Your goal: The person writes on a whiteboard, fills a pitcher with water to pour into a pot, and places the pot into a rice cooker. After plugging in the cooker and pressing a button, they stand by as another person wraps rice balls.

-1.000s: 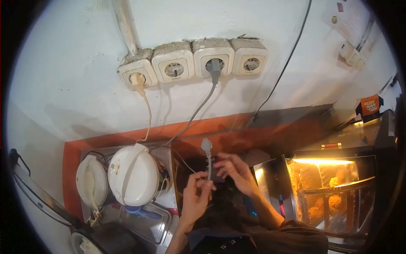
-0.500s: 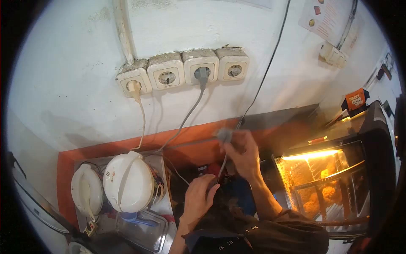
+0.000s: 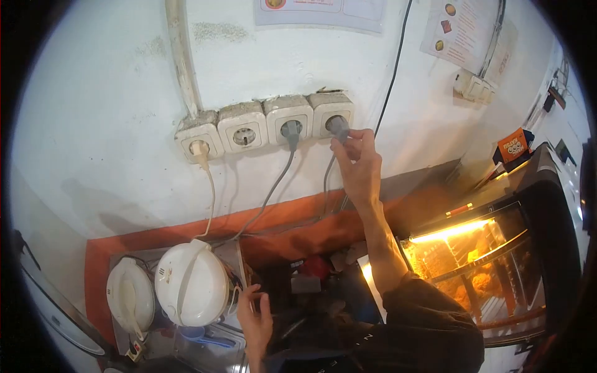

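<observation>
My right hand (image 3: 362, 166) is raised to the wall, thumb and fingers pinching a grey power plug (image 3: 337, 127). The plug sits at the face of the rightmost wall socket (image 3: 324, 107), and its grey cord (image 3: 326, 181) hangs down below the hand. Low in the view, my left hand (image 3: 256, 322) is loosely open, fingers apart and holding nothing. It is beside the larger white rice cooker (image 3: 191, 283), close to its right side. Another grey plug (image 3: 291, 132) is in the neighbouring socket, and a cream plug (image 3: 199, 149) is in the leftmost one.
A smaller white rice cooker (image 3: 129, 292) stands at the left with a paddle on its lid. To the right, a lit glass food warmer (image 3: 479, 261) holds fried food. A clear plastic container (image 3: 208, 349) lies below the cookers. Printed sheets (image 3: 463, 34) hang on the wall.
My right hand has carried the grey plug up to the rightmost socket. My left hand has come away from the cord and moved left and down. The view has shifted slightly.
</observation>
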{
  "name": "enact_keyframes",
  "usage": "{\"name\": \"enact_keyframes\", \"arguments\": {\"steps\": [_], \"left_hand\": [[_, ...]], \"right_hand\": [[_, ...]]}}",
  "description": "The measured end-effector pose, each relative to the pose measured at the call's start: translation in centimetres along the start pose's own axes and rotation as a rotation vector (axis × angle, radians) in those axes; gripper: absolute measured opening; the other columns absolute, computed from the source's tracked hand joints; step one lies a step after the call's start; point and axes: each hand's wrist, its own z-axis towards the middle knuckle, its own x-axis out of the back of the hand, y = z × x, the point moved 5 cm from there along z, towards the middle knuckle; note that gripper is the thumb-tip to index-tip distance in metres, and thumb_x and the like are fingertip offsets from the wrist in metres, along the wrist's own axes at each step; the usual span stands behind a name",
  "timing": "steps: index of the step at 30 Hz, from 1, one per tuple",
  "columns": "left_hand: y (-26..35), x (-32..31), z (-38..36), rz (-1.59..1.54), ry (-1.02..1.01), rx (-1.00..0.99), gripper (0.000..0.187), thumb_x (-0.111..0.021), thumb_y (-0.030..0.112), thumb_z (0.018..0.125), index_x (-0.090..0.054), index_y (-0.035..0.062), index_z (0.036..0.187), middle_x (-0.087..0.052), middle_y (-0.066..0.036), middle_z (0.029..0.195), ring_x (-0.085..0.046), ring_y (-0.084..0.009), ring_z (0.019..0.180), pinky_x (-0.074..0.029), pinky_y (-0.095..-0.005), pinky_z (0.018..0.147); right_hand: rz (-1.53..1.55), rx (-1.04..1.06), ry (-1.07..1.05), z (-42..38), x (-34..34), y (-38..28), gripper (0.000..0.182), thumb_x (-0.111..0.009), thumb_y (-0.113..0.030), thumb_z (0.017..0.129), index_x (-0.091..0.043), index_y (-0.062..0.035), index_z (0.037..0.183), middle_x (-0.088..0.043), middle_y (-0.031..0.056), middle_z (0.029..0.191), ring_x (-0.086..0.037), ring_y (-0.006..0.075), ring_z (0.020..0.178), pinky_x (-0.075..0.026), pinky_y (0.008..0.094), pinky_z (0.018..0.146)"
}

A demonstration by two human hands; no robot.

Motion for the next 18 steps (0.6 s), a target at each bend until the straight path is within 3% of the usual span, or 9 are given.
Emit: {"name": "enact_keyframes", "arguments": {"steps": [3,11,14,16,18], "left_hand": [[-2.1,0.9,-0.6,-0.023,0.051,0.156,0.025,-0.063,0.011,0.095,-0.059,-0.0017,0.117,-0.066,-0.016,0.106,-0.064,-0.0278,0.095,-0.048,-0.0397,0.088],[-3.1,2.9,-0.2,-0.076,0.140,0.223,0.024,-0.059,0.008,0.097,-0.057,-0.0034,0.118,-0.066,-0.017,0.110,-0.064,-0.0253,0.100,-0.048,-0.0378,0.090],[-3.6,2.8,0.1,-0.112,0.182,0.224,0.023,-0.058,0.009,0.098,-0.056,-0.0022,0.119,-0.066,-0.016,0.111,-0.065,-0.0232,0.100,-0.048,-0.0368,0.090],[-3.1,2.4,-0.9,-0.115,0.168,0.251,0.024,-0.057,0.010,0.099,-0.056,-0.0015,0.119,-0.066,-0.015,0.111,-0.065,-0.0223,0.099,-0.048,-0.0362,0.089],[-2.2,2.4,-0.8,-0.113,0.122,0.236,0.025,-0.058,0.012,0.099,-0.056,-0.0008,0.120,-0.066,-0.014,0.112,-0.066,-0.0218,0.098,-0.048,-0.0358,0.089]], "right_hand": [[-0.042,-0.002,-0.010,-0.1,-0.2,0.0,0.026,-0.069,-0.012,0.093,-0.053,0.0012,0.109,-0.072,0.0182,0.094,-0.072,0.0249,0.080,-0.054,0.0330,0.068],[-0.132,-0.092,-0.017,2.1,1.1,1.0,0.031,-0.077,-0.022,0.087,-0.059,0.0006,0.099,-0.069,0.0143,0.076,-0.063,0.0230,0.064,-0.050,0.0333,0.062],[-0.211,-0.182,0.055,2.9,0.8,2.2,0.041,-0.081,-0.029,0.083,-0.058,0.0001,0.101,-0.069,0.0134,0.081,-0.062,0.0235,0.066,-0.050,0.0340,0.062],[-0.106,0.038,0.071,3.5,1.1,3.3,0.049,-0.083,-0.035,0.079,-0.058,0.0002,0.103,-0.067,0.0123,0.086,-0.063,0.0236,0.072,-0.049,0.0337,0.064],[-0.074,-0.015,-0.010,3.3,1.7,2.5,0.049,-0.081,-0.035,0.082,-0.058,0.0001,0.106,-0.064,0.0084,0.088,-0.060,0.0198,0.076,-0.049,0.0319,0.068]]}}
